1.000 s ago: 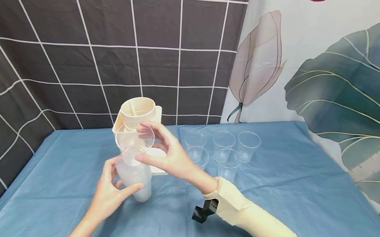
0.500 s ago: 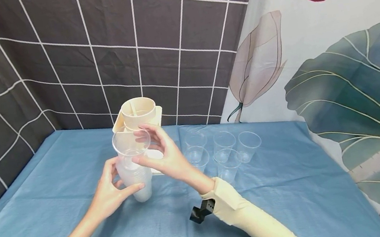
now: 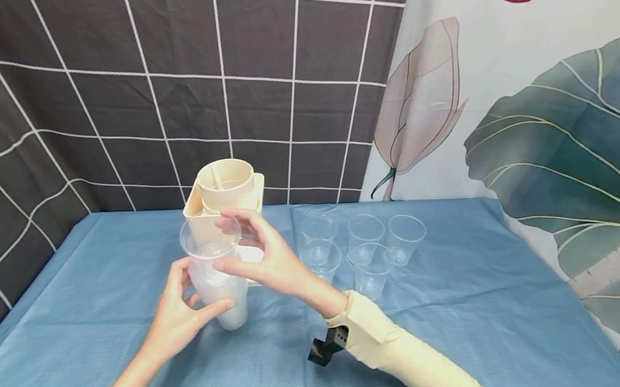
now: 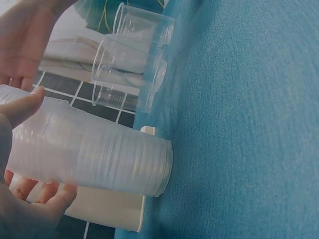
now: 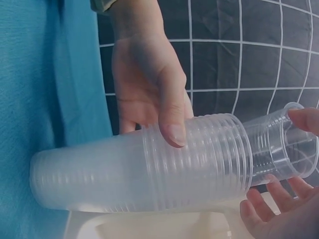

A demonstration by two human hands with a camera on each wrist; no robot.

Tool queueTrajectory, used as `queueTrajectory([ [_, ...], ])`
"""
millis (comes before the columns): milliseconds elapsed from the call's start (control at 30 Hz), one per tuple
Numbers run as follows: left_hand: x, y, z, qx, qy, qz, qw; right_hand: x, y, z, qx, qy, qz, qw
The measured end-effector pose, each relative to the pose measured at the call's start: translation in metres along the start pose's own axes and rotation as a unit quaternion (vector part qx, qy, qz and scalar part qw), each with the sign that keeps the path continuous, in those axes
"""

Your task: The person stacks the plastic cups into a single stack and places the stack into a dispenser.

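Note:
A stack of nested clear plastic cups [image 3: 230,314] stands upright on the blue cloth, its base touching the table in the left wrist view. My left hand [image 3: 180,311] grips the stack around its upper part, thumb on the near side. Above it, my right hand [image 3: 271,258] holds a single clear plastic cup [image 3: 205,234] between thumb and fingers. In the right wrist view the lower end of that single cup [image 5: 261,144] sits inside the stack's mouth, while its rim stands well out beyond the stack's rims.
Just behind the stack is a cream plastic holder with a round, open-topped cylinder [image 3: 225,185] and a pale base. Several separate clear cups [image 3: 366,232] stand upright to the right of my right hand. A dark gridded curtain [image 3: 266,94] hangs behind the table.
My right hand and the single cup have shifted slightly left and down, bringing the cup lower over the stack. My left hand and the stack have stayed in place.

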State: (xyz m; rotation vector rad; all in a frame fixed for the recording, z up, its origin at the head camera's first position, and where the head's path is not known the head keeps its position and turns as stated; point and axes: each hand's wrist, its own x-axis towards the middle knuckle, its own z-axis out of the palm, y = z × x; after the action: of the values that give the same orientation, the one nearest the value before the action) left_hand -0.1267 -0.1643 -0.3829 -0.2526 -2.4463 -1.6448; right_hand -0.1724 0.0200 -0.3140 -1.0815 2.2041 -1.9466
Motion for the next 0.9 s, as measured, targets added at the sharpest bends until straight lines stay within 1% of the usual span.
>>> queueTrajectory([
  [400,-0.0008,0.0011,-0.0011,0.001,-0.005,-0.008,1.0,-0.0003,0.0037,0.0026,-0.017,0.009,0.013,0.9997],
  [700,-0.001,0.0017,-0.0014,-0.004,-0.005,-0.011,0.9999,-0.0013,0.0066,0.0039,-0.024,0.006,0.029,0.9993],
  [900,-0.0008,0.0017,-0.0014,-0.005,-0.005,-0.013,0.9999,-0.0021,0.01,0.0051,-0.029,0.004,0.03,0.9991],
])
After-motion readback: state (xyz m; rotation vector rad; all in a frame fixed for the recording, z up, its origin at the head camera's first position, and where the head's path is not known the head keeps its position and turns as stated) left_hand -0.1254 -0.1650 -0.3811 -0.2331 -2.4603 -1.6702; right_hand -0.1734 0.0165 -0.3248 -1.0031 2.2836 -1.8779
